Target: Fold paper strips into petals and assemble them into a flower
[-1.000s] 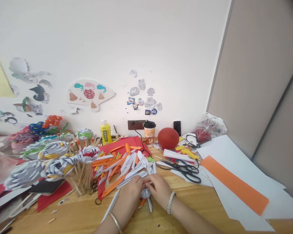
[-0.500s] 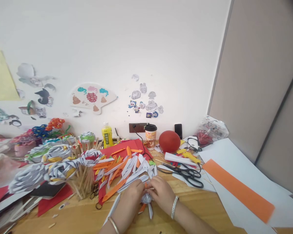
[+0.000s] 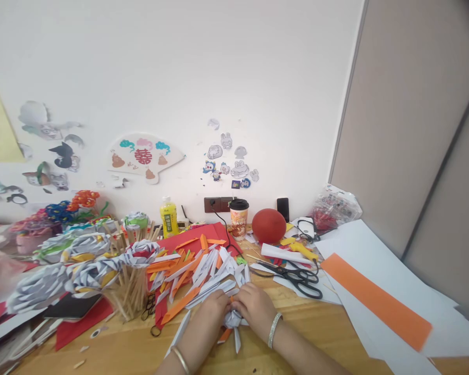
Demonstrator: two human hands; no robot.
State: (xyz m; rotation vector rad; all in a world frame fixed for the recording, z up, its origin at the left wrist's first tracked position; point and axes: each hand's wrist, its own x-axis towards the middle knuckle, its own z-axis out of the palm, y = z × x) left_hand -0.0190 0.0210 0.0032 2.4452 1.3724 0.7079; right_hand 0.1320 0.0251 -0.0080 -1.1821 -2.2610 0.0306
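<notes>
Close together near the table's front edge, my left hand (image 3: 213,315) and my right hand (image 3: 255,309) pinch a small paper flower (image 3: 233,319) of folded white and orange strips. Both sets of fingers are closed on its upper part, so the exact grip is partly hidden. White and orange strip ends stick out below it toward me. Just beyond my hands lies a heap of folded paper strips (image 3: 211,268), mostly white and orange. A white strip (image 3: 180,330) lies beside my left forearm.
Black scissors (image 3: 297,278) and a yellow glue gun (image 3: 304,251) lie to the right, near an orange paper strip (image 3: 375,299) on white sheets (image 3: 359,245). A red balloon (image 3: 269,226), a lidded cup (image 3: 239,219) and a bottle (image 3: 169,217) stand behind. Paper roses (image 3: 96,273) on sticks fill the left.
The view has shifted slightly, so everything sits a little further left. My fingers have moved slightly around the paper flower, and both hands stay on it.
</notes>
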